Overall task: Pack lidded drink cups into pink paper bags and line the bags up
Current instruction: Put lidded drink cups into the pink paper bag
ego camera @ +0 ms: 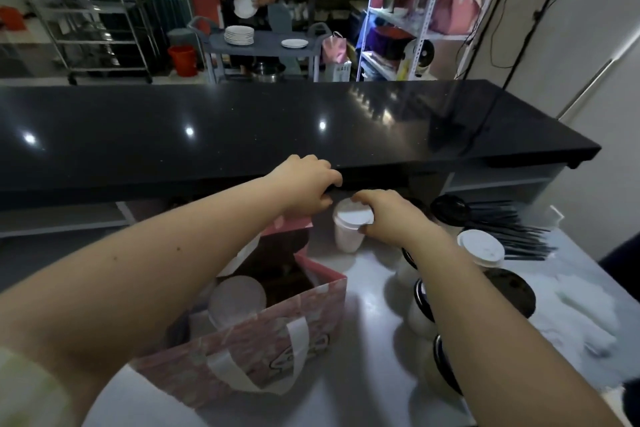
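The right hand [384,215] grasps the rim of an upright white-lidded pale cup [348,236] on the grey worktop [363,357], just beside the open pink paper bag [277,329]; the left hand [304,184] curls over the bag's far edge, and whether it holds anything cannot be told; another frosted-lidded cup [237,302] sits inside the bag.

2 bare forearms reach forward; left hand [304,184], fingers curled, hold unclear; right hand [384,215] grips lidded cup [348,236] by its rim from above.

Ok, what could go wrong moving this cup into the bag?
The right grip holds the cup by its lid, which could pop off. The forearm hangs over the black-lidded cups and may topple them. The left grip seems to hold only the bag's far edge, so it could sag.
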Demonstrator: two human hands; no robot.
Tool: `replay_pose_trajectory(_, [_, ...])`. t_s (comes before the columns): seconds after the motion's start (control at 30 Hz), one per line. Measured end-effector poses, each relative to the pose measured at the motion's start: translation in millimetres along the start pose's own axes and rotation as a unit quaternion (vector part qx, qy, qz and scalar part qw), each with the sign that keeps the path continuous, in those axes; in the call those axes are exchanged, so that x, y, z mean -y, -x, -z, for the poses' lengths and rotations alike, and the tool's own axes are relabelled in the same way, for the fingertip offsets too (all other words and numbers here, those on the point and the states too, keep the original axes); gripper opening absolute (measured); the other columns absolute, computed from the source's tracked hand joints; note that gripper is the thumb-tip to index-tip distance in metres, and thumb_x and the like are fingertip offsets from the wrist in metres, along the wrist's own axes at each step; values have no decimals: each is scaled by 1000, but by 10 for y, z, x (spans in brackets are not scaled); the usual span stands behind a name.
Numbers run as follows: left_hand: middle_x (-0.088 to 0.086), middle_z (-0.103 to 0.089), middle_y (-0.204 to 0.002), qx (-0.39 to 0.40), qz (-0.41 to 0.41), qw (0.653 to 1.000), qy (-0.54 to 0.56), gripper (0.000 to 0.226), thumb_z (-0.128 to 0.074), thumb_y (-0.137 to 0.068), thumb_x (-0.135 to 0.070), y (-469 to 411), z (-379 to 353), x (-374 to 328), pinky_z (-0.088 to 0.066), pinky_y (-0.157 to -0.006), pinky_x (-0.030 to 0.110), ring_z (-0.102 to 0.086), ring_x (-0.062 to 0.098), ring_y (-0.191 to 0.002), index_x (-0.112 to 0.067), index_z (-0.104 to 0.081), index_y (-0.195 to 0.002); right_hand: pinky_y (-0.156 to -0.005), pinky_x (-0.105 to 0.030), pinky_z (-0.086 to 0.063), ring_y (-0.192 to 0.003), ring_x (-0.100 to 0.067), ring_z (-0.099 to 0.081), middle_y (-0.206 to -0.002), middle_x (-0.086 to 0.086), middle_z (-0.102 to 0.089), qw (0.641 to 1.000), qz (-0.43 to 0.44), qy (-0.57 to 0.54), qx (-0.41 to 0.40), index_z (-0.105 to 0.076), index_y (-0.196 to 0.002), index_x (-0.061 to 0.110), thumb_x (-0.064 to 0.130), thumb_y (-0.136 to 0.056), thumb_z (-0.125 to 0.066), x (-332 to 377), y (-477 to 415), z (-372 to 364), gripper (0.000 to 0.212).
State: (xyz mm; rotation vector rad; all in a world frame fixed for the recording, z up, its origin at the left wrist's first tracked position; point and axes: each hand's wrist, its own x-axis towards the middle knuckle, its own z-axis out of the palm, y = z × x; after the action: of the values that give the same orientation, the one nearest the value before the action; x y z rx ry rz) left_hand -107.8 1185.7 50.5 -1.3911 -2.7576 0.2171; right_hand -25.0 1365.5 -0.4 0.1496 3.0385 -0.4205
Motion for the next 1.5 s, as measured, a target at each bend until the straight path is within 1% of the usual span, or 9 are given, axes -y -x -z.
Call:
replay_pose_trajectory(0.23, [-5, -58, -121, -35, -18, 999, -2, 41, -44, -90, -43, -37, -217, -87, -40, -88, 36, -49, 20, -113, -32, -56, -128, -103, -45, -33, -127, -33, -32, -140, -4, -36, 997, 19, 72, 4, -29, -146, 32, 38, -76, -72, -88, -443, -498, 82])
replay_pose_trajectory(0.33, [-6, -59, -121, -35, -24, 999, 4, 42, -43, -89, -43, 21, -286, -127, -40, -90, 38, -49, 19, -113, -33, -56, -128, -106, -48, -29, -125, -36, -31, -135, -7, -39, 997, 7, 82, 2, -31, -142, 30, 43, -77, -68, -66, -587, -643, 76])
replay_pose_trajectory(0.47, [-7, -58, -123, -21, -18, 999, 19, 41, -45, -89, -44, 43, -340, -162, -38, -92, 39, -48, 19, -114, -32, -57, -127, -114, -55, -17, -133, -43, -22, -146, -10, -31, 997, -11, 75, 35, -29, -144, 30, 40, -86, -61, -75, -653, -790, 67])
replay_pose_trajectory(0.67, [-7, -58, -124, -31, -12, 999, 17, 41, -45, -89, -42, 46, -385, -175, -37, -93, 39, -48, 18, -114, -31, -57, -127, -104, -48, -29, -128, -39, -26, -149, -7, -25, 994, 19, 86, -57, -35, -141, 32, 25, -91, -56, -68, -492, -963, 55])
replay_pose_trajectory(0.87, [-8, -57, -125, -35, -14, 999, 5, 42, -39, -90, -44, 92, -362, -196, -35, -93, 36, -48, 17, -115, -33, -56, -127, -105, -45, -21, -131, -33, -20, -153, -5, -21, 995, 35, 80, -48, -33, -141, 40, 21, -85, -62, -31, -302, -925, 66])
replay_pose_trajectory(1.0, [-9, -57, -124, -54, -20, 998, -2, 40, -40, -91, -46, 168, -257, -195, -34, -95, 35, -50, 17, -114, -33, -59, -124, -105, -45, -19, -133, -34, -20, -155, -4, -23, 990, 55, 54, -121, -41, -140, 38, 14, -78, -66, 13, -57, -700, 71])
replay_pose_trajectory(1.13, [-8, -60, -124, -76, -23, 997, 4, 40, -47, -90, -47, 302, -80, -137, -34, -97, 38, -53, 17, -113, -34, -58, -127, -116, -52, -6, -139, -41, -13, -157, -6, -22, 978, 81, 99, -165, -36, -146, 33, 16, -77, -70, 114, 84, -372, 78])
replay_pose_trajectory(1.27, [-7, -61, -123, -109, 2, 994, 5, 43, -50, -90, -48, 499, 67, -54, -34, -98, 39, -54, 18, -115, -35, -56, -130, -115, -43, -15, -140, -37, -17, -158, -4, -20, 971, 93, 115, -187, -33, -148, 35, 14, -78, -71, 286, 204, -141, 82])
replay_pose_trajectory(1.5, [-8, -58, -130, -121, 54, 991, 12, 42, -52, -91, -46, 1046, 145, 105, -32, -100, 38, -50, 17, -121, -33, -57, -130, -111, -43, -22, -136, -32, -20, -155, -5, -25, 965, 93, 56, -237, -42, -144, 34, 19, -78, -71, 620, 474, 146, 74])
